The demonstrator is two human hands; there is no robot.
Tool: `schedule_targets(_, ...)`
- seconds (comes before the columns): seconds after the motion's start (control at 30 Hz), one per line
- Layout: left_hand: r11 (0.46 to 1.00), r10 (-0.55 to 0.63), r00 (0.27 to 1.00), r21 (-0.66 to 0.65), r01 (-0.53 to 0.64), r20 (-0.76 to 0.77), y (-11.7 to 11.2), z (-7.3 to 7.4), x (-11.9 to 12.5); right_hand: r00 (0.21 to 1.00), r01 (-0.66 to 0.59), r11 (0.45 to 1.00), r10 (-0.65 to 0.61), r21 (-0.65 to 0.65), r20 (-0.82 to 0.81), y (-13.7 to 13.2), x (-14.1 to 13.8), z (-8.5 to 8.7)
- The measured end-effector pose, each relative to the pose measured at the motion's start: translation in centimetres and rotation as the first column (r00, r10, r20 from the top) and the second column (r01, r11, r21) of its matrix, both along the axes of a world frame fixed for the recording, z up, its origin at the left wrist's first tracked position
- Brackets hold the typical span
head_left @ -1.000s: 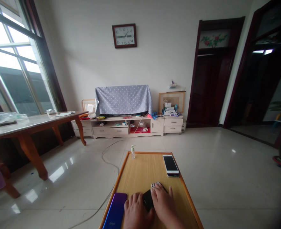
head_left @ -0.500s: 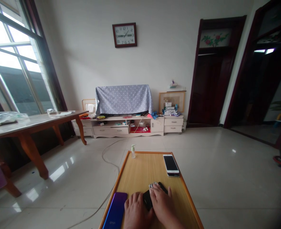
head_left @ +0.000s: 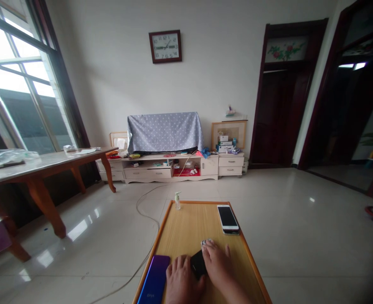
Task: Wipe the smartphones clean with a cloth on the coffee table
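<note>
A black phone point(head_left: 198, 264) lies aslant on the small wooden table point(head_left: 189, 223), partly covered by both hands. My left hand point(head_left: 181, 278) grips its left end, fingers along one edge and thumb at the near edge. My right hand point(head_left: 218, 264) rests over the phone's right end, its fingers closed on a whitish wad point(head_left: 207, 242), which looks like cloth or tissue. Just left of my left hand lies a blue-purple phone point(head_left: 154, 278), back up. The phone's far end is hidden beneath my right hand.
A white phone point(head_left: 227, 217) sits on another dark device near the table's right edge. At the far left corner stands a small pump bottle point(head_left: 178, 202). A cable point(head_left: 142, 211) runs over the floor on the left. Beyond is a low white cabinet point(head_left: 148, 173).
My right hand has slid a little away and to the right with the whitish wad, now covering the phone's right end. My left hand stays nearly in place.
</note>
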State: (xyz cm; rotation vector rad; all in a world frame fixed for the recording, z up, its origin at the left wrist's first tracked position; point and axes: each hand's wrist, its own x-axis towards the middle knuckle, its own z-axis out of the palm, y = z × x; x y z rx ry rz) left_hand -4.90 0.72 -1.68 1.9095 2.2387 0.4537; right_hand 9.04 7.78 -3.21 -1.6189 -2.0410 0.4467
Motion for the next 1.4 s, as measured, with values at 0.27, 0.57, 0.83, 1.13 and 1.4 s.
schedule_targets(0.27, 1.0, -0.006, 1.0, -0.002, 0.006, 0.0, 0.2, -0.1, -0.1, 0.999, -0.048, 0.998, 0.047, 0.031, 0.021, -1.3, -0.7, -0.1)
schedule_targets(0.57, 0.999, -0.003, 1.0, -0.034, 0.003, -0.022, -0.1, 0.8, 0.1, 0.995, -0.102, 0.994, 0.102, 0.037, -0.012, -2.5, -0.8, 0.1)
schedule_targets(0.83, 0.999, 0.001, 1.0, -0.045, -0.002, -0.008, -0.2, 1.0, 0.1, 0.997, -0.076, 0.997, 0.075, 0.021, 0.027, -2.6, -0.8, 0.0)
schedule_targets(1.13, 0.998, 0.001, 0.999, -0.059, -0.003, -0.032, -0.2, 1.0, 0.2, 0.995, -0.103, 0.994, 0.103, 0.018, 0.006, -3.3, -0.2, 0.4)
schedule_targets(1.4, 0.996, -0.003, 0.999, -0.089, -0.001, -0.039, -0.2, 1.3, 0.3, 0.996, -0.081, 0.996, 0.08, 0.037, 0.034, -3.3, -0.3, 0.7)
